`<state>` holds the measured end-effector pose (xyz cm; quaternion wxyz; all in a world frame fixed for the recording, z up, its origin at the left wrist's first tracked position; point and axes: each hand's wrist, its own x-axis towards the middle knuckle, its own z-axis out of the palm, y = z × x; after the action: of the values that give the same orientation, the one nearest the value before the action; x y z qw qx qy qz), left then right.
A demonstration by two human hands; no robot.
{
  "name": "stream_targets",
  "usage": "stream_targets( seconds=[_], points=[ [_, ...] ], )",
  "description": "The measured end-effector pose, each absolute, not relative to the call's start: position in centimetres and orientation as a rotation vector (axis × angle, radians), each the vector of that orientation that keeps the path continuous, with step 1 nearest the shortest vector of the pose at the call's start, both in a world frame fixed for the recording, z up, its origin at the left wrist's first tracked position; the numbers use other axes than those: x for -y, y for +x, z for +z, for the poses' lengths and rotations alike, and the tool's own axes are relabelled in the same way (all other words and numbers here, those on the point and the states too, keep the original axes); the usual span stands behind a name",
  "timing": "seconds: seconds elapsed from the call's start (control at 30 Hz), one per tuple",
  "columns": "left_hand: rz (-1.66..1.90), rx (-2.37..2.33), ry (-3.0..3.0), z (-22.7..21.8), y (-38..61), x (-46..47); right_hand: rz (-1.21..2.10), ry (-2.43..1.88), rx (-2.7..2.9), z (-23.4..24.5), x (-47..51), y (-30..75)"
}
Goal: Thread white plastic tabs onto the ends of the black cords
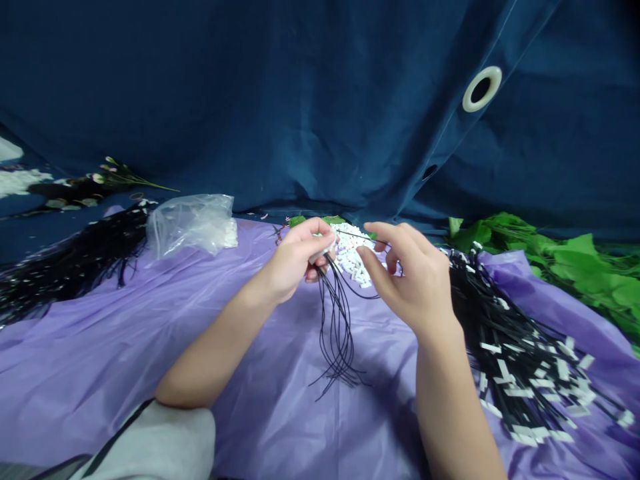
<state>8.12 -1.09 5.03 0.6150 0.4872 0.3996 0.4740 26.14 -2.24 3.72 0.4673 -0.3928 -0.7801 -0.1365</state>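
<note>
My left hand [305,257] is closed, thumb against fingers, around the upper part of a bundle of thin black cords [336,327]. The cords hang in long loops, their loose ends fanned out below. From the left fingertips a single black cord [357,234] stretches across to my right hand [410,267]. It passes among the right hand's curled fingers, while thumb and index finger stand apart. Part of that cord is hidden behind the right hand. Just behind both hands lies a heap of small white pieces [355,257].
Purple plastic sheeting [260,400] covers the surface. Black cords with white tags [530,360] lie at right, beside green leaves [575,267]. Another black cord pile [75,260] and a clear plastic bag [187,223] lie at left. A dark blue curtain [250,100] hangs behind.
</note>
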Motion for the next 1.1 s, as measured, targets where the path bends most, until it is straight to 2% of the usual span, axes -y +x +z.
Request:
stream_targets(
  seconds=[0.13,0.2,0.3,0.4,0.63,1.1],
  points=[
    [1.131,-0.933,0.982,5.2,7.8,0.6,-0.585,-0.860,1.803,4.4,2.5,26.9],
    [1.128,-0.909,0.935,5.1,7.7,0.4,-0.597,-0.761,1.786,4.7,3.1,26.6],
    [1.133,-0.894,0.894,5.1,7.7,0.2,-0.247,-0.635,1.952,4.6,4.1,25.5],
    [1.169,-0.877,0.898,5.1,8.0,0.3,0.029,-0.725,2.093,4.0,4.3,24.4],
    [1.201,-0.854,0.916,5.0,8.3,0.7,0.136,-0.996,2.079,3.2,3.6,23.7],
    [1.272,-0.876,0.972,4.7,8.7,0.9,0.421,-0.954,1.916,3.1,3.7,22.9]
  ],
)
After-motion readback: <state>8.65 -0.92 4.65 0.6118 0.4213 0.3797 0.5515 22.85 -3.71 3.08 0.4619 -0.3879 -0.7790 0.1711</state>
